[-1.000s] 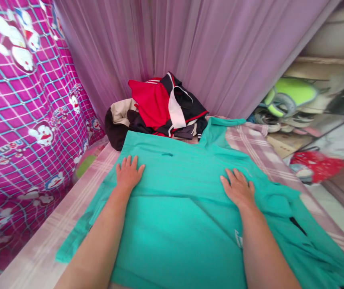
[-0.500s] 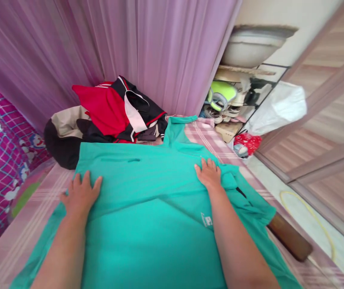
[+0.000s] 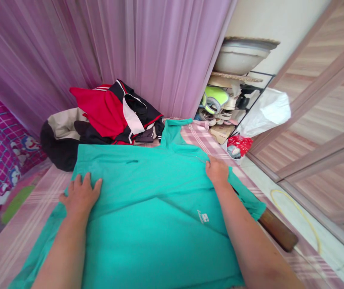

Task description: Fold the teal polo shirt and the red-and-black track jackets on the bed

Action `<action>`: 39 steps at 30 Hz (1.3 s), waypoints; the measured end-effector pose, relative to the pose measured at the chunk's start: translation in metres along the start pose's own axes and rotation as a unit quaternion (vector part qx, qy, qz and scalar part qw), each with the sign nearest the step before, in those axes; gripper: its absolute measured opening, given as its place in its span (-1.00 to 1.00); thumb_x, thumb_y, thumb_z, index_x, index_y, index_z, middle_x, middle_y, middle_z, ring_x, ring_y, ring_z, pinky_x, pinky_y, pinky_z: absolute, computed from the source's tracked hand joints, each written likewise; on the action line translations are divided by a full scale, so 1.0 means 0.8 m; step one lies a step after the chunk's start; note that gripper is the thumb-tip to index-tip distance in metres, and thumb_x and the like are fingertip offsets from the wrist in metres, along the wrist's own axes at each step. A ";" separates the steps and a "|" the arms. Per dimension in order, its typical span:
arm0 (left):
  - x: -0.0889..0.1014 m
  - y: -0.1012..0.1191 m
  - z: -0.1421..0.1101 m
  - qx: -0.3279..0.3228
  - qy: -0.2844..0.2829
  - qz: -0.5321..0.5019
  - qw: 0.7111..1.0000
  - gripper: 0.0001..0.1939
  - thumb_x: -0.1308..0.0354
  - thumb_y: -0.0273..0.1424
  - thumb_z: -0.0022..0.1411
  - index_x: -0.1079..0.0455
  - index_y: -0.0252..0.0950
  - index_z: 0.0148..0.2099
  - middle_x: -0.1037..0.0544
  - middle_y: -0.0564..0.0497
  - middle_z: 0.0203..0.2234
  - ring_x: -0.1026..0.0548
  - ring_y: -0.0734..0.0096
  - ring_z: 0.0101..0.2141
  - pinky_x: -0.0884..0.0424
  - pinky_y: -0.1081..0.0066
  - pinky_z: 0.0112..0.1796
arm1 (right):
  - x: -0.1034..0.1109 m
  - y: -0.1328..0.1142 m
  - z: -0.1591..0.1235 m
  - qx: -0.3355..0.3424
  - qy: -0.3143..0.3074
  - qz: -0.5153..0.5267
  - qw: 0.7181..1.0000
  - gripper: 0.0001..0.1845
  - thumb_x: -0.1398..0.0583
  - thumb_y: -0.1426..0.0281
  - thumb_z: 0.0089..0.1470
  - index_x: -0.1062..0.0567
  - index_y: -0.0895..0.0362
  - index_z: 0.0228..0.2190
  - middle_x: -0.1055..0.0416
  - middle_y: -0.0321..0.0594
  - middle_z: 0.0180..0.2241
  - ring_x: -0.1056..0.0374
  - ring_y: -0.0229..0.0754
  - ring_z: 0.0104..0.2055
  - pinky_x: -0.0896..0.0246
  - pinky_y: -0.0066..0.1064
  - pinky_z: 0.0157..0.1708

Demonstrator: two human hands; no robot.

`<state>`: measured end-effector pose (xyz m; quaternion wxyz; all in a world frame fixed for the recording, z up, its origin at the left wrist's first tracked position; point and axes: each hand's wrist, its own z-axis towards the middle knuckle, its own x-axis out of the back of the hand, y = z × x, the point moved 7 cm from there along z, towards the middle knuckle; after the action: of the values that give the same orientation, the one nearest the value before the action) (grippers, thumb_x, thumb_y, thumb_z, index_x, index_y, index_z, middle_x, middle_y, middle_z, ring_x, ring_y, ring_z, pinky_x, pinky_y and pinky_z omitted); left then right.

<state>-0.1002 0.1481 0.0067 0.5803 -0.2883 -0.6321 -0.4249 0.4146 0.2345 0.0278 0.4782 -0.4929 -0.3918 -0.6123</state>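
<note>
A teal shirt with a small white chest logo lies spread over a pink plaid bed cover. My left hand rests flat on its left part, fingers spread and palm down. At the shirt's upper right edge, my right hand has its fingers curled around a bit of the fabric; the fingertips are partly hidden. A brown, rounded-end object sticks out from beneath the shirt's right side, with a pale cord at its end.
Behind the shirt is a heap of red and navy clothing beside a black-and-beige item. A purple curtain hangs behind. To the right stand a shoe rack, a white bag and wood-patterned doors. A yellow cord lies on the floor.
My right hand has gone from lying flat with fingers spread to curled on the shirt's edge, slightly to the right. My left hand stays in place. The view has shifted slightly.
</note>
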 end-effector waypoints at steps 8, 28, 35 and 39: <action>-0.007 -0.003 0.001 0.001 0.002 0.000 1.000 -0.22 0.32 0.07 0.33 -0.09 -0.30 0.39 -0.02 -0.31 0.39 0.03 -0.23 0.35 0.04 -0.37 0.18 | -0.009 0.041 0.014 -0.087 -0.031 -0.026 0.995 -0.58 -0.05 0.28 0.25 -0.55 0.19 -0.02 -0.50 0.13 -0.01 -0.41 0.13 0.04 -0.26 -0.09 -0.05; -0.006 0.025 -0.005 -0.064 0.058 0.022 0.996 -0.33 0.21 -0.12 0.37 -0.12 -0.37 0.39 -0.14 -0.27 0.36 -0.08 -0.09 0.33 0.01 -0.16 0.24 | 0.004 -0.075 0.066 0.011 -0.061 0.061 0.996 -0.43 -0.04 0.20 0.28 -0.32 0.13 0.24 -0.55 0.03 -0.07 -0.44 0.07 0.00 -0.29 -0.19 -0.05; -0.014 0.021 -0.002 -0.053 0.042 0.033 0.997 -0.34 0.21 -0.11 0.37 -0.12 -0.31 0.39 -0.16 -0.22 0.36 -0.08 -0.04 0.33 0.02 -0.13 0.25 | -0.026 -0.097 0.127 0.020 -0.060 0.121 0.991 -0.54 0.04 0.31 0.31 -0.46 0.14 0.10 -0.51 -0.06 0.03 -0.39 -0.03 0.09 -0.26 -0.30 0.00; -0.026 0.013 0.004 -0.059 0.029 0.042 0.997 -0.33 0.20 -0.09 0.37 -0.10 -0.27 0.40 -0.14 -0.20 0.37 -0.07 -0.05 0.34 0.02 -0.15 0.24 | -0.058 -0.114 0.124 0.063 -0.053 0.109 0.991 -0.43 0.00 0.29 0.30 -0.23 0.22 0.27 -0.37 0.02 0.17 -0.29 -0.02 0.19 -0.15 -0.28 0.14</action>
<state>-0.0900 0.1587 -0.0116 0.5974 -0.3357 -0.5766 -0.4449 0.3517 0.3598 0.0021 0.5505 -0.5331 -0.3985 -0.5040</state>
